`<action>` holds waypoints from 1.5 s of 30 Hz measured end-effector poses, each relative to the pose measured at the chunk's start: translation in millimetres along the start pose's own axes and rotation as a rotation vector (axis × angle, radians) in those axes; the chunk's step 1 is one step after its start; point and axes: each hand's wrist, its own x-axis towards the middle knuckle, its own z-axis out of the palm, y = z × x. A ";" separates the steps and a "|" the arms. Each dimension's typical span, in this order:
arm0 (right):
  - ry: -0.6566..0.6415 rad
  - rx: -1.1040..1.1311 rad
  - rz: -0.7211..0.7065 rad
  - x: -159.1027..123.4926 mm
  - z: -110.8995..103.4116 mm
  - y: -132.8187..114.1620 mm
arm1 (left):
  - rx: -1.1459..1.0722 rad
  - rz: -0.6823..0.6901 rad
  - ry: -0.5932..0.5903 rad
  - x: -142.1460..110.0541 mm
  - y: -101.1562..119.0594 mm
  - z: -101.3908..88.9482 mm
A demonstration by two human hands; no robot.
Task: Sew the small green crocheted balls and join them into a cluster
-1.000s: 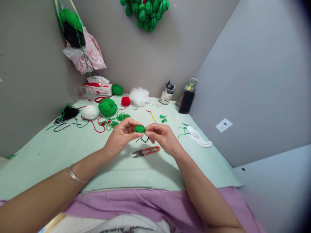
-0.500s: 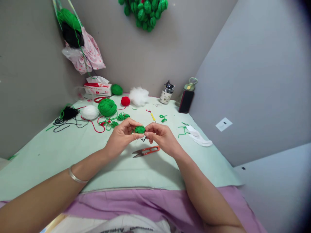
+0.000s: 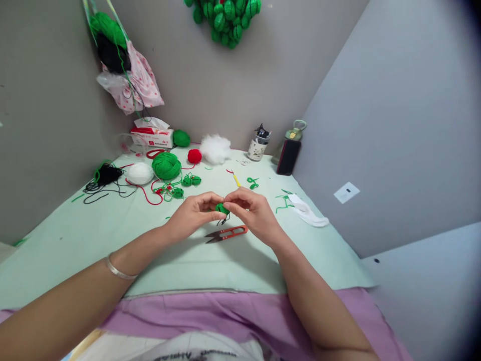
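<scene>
My left hand (image 3: 193, 213) is closed around a small green crocheted piece (image 3: 221, 208), fingers at the back and thumb in front. My right hand (image 3: 250, 210) pinches the same piece at its right side, and its fingertips hide part of it. From the underside hang short black yarn ends (image 3: 224, 219). Just below my hands, a pair of orange-handled thread snips (image 3: 227, 233) lies on the table, blades pointing left. Beyond my right hand rests a yellow crochet hook (image 3: 236, 179), with a bit of red yarn at its far end.
Behind my left hand are green yarn (image 3: 166, 166), white yarn (image 3: 140, 173), black yarn (image 3: 108, 174) and small green crocheted pieces (image 3: 191, 180). White stuffing (image 3: 215, 149), a jar (image 3: 258, 144) and a phone (image 3: 288, 157) stand at the back. A white strip (image 3: 308, 211) lies right.
The green crocheted piece has come slightly nearer and to the right, turning in my fingers. My right fingers have shifted over its upper right edge, covering more of it.
</scene>
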 end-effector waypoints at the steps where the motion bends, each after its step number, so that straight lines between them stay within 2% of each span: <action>1: -0.022 0.032 0.036 1.1 0.6 0.8 | 0.004 -0.008 -0.006 -0.3 -0.5 0.5; 4: -0.072 0.161 0.129 5.8 -3.0 3.4 | 0.011 -0.051 -0.052 -1.8 0.8 2.7; 5: -0.033 0.222 0.142 7.6 -6.4 4.3 | 0.006 -0.077 -0.090 -2.4 2.1 3.5; 8: 0.209 0.453 0.162 11.7 -21.2 5.6 | -0.021 -0.161 -0.227 -3.8 6.4 5.2; 9: 0.245 0.534 0.179 12.2 -26.0 5.3 | -0.024 -0.175 -0.258 -4.0 7.4 5.1; 10: 0.220 0.607 0.207 12.3 -29.9 4.6 | -0.018 -0.179 -0.278 -4.0 8.1 4.8; 11: 0.142 0.669 0.240 12.1 -32.8 3.7 | -0.005 -0.177 -0.289 -3.9 8.5 4.0; 13: -0.071 0.754 0.306 11.5 -36.4 2.2 | 0.017 -0.157 -0.290 -3.7 9.3 2.1; 14: -0.125 0.785 0.321 11.6 -38.0 2.2 | 0.019 -0.150 -0.293 -3.7 9.9 1.0; 15: -0.117 0.816 0.316 12.2 -40.2 2.9 | 0.017 -0.147 -0.304 -3.8 10.7 0.0; 16: -0.053 0.847 0.293 13.1 -43.4 4.3 | 0.014 -0.150 -0.322 -4.0 11.9 -0.9; 19: 0.247 0.882 0.186 17.1 -57.7 11.3 | -0.004 -0.169 -0.369 -4.8 15.5 -3.4; 21: 0.314 0.854 0.167 18.6 -66.6 14.6 | -0.020 -0.169 -0.358 -4.6 16.0 -5.5; 23: 0.319 0.831 0.181 18.7 -71.1 14.6 | -0.034 -0.157 -0.306 -3.5 13.9 -8.1; 27: 0.373 0.811 0.174 16.8 -69.5 9.5 | -0.045 -0.107 -0.139 0.0 7.3 -13.0; 30: 0.447 0.745 0.095 16.3 -68.1 8.5 | -0.043 -0.068 -0.050 2.1 5.5 -14.5; 34: 0.562 0.623 -0.021 14.8 -68.1 8.3 | 0.003 -0.008 -0.001 3.3 5.3 -15.5; 36: 0.522 0.564 -0.024 12.2 -64.0 6.2 | 0.034 0.012 0.020 3.5 5.0 -15.8; 38: 0.419 0.459 -0.041 8.2 -55.2 2.5 | 0.043 0.030 0.047 3.6 4.5 -15.9; 42: 0.188 0.114 -0.159 -0.6 -31.2 -5.1 | 0.023 0.036 0.071 4.0 3.3 -16.2; 45: 0.075 -0.085 -0.225 -4.4 -19.1 -6.1 | 0.032 0.043 0.084 4.5 3.0 -16.5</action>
